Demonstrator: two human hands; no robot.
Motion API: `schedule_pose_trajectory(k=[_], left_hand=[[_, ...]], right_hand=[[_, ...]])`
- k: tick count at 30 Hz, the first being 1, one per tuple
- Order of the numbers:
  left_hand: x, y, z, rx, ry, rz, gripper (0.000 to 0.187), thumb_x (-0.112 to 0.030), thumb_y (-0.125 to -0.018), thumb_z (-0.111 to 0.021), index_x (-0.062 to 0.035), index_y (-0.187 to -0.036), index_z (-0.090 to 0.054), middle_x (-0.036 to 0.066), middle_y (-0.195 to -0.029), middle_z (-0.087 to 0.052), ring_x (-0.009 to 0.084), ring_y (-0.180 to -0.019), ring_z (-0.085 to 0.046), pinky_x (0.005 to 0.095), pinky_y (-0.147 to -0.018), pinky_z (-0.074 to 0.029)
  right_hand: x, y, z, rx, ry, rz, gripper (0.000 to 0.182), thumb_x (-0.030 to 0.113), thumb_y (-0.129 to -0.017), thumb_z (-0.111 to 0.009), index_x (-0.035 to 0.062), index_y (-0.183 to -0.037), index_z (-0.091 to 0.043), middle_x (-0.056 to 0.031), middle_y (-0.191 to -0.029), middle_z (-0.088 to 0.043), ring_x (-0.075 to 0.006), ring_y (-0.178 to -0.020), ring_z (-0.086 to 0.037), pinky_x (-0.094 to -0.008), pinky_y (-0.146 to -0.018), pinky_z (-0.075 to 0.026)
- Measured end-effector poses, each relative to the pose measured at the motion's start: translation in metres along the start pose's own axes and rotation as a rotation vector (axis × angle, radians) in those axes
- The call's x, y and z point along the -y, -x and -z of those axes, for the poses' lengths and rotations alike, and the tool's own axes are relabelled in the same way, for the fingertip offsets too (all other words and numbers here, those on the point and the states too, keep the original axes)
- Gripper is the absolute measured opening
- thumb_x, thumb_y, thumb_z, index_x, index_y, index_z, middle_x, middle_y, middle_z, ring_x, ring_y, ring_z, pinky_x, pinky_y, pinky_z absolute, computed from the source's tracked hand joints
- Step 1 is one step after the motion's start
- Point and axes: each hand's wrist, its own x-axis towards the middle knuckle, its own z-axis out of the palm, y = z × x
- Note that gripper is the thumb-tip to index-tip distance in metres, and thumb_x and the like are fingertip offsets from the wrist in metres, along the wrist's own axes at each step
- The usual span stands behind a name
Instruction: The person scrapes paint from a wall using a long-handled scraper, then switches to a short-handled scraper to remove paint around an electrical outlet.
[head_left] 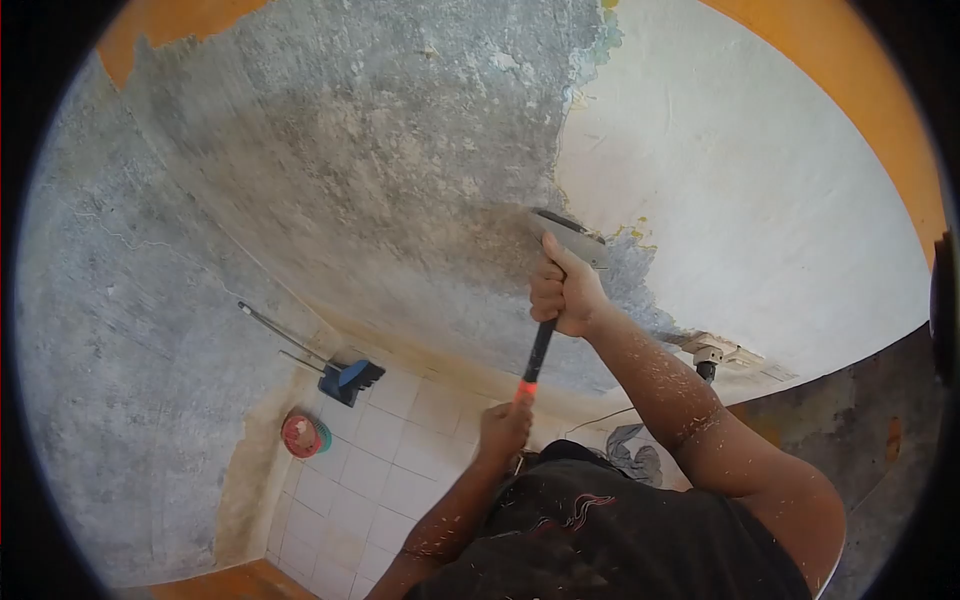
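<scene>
A long-handled scraper (540, 345) with a black and orange handle is held at a slant in front of the wall. My right hand (567, 290) is wrapped round the upper handle, with the thumb pointing up toward the wide grey head. That head meets the wall near the ragged border between bare grey plaster (380, 150) and white paint (740, 150). Lower down, my left hand (504, 430) is closed round the handle at its orange part. Light flakes stick to both forearms.
In the corner at lower left, a blue dustpan (350, 380) with a long handle leans by the wall. Next to it stands a red and green basket (305, 434) on the white tiled floor (385, 450). An electrical fitting (708, 356) sits on the wall at right, and grey cloth (634, 457) lies below.
</scene>
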Motion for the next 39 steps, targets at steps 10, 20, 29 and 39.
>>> schedule_pose_trajectory(k=[10, 20, 29, 39], left_hand=[[-0.009, -0.006, 0.001, -0.012, -0.106, -0.098, 0.034, -0.025, -0.087, -0.056, -0.0063, -0.060, -0.050, 0.000, -0.050, -0.042, 0.0075, -0.038, -0.037, 0.0222, -0.035, -0.025], [-0.008, 0.002, 0.001, 0.001, 0.011, -0.028, 0.037, -0.028, -0.088, -0.056, -0.0076, -0.057, -0.051, -0.002, -0.049, -0.043, 0.0071, -0.037, -0.038, 0.0231, -0.034, -0.029], [0.002, 0.001, -0.006, -0.016, 0.063, 0.072, 0.036, -0.028, -0.082, -0.067, -0.0042, -0.057, -0.056, -0.004, -0.049, -0.046, 0.0040, -0.043, -0.040, 0.0214, -0.041, -0.029], [0.002, 0.006, -0.014, -0.038, 0.021, 0.081, 0.041, -0.031, -0.080, -0.068, -0.0057, -0.052, -0.053, -0.004, -0.048, -0.044, 0.0051, -0.042, -0.037, 0.0239, -0.040, -0.028]], right_hand=[[0.007, -0.007, -0.006, 0.067, -0.065, -0.038, 0.056, 0.053, -0.086, -0.050, 0.0200, -0.049, -0.024, 0.0076, -0.045, -0.021, -0.0075, -0.038, -0.018, -0.0257, -0.039, -0.015], [0.009, 0.000, -0.006, 0.041, -0.010, -0.017, 0.056, 0.057, -0.086, -0.045, 0.0202, -0.050, -0.024, 0.0071, -0.046, -0.021, -0.0072, -0.038, -0.018, -0.0239, -0.039, -0.017], [0.007, 0.001, 0.007, 0.130, -0.024, -0.025, 0.056, 0.057, -0.086, -0.047, 0.0206, -0.050, -0.025, 0.0073, -0.044, -0.021, -0.0078, -0.037, -0.019, -0.0246, -0.039, -0.017], [0.010, 0.009, -0.001, 0.006, 0.030, -0.074, 0.056, 0.059, -0.087, -0.042, 0.0203, -0.050, -0.024, 0.0076, -0.044, -0.021, -0.0074, -0.035, -0.017, -0.0236, -0.038, -0.016]])
